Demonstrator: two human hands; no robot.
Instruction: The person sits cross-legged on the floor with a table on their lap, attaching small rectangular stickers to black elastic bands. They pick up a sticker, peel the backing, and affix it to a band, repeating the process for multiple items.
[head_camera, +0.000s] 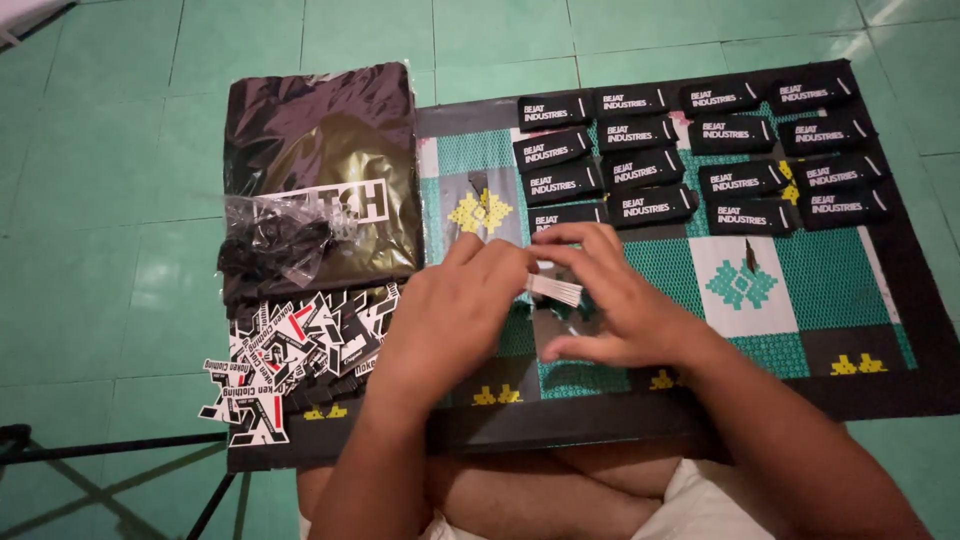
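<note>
Both hands meet over the patterned green-and-black mat (850, 300): the left hand (450, 310) and right hand (610, 300) together pinch a small bundle of thin white strips (555, 290) between their fingertips. Beyond the right hand lie rows of black rectangular tags (700, 140); left of the left hand sits a heap of black-and-white stickers (290, 360).

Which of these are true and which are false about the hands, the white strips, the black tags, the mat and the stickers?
1. Both hands, left hand and right hand, meet over the patterned mat. True.
2. The hands pinch thin white strips. True.
3. The black tags sit in one tall stack. False: they lie in rows on the mat.
4. The black-and-white stickers lie right of the hands. False: they are heaped to the left.
5. The floor is red. False: green tiles.
</note>
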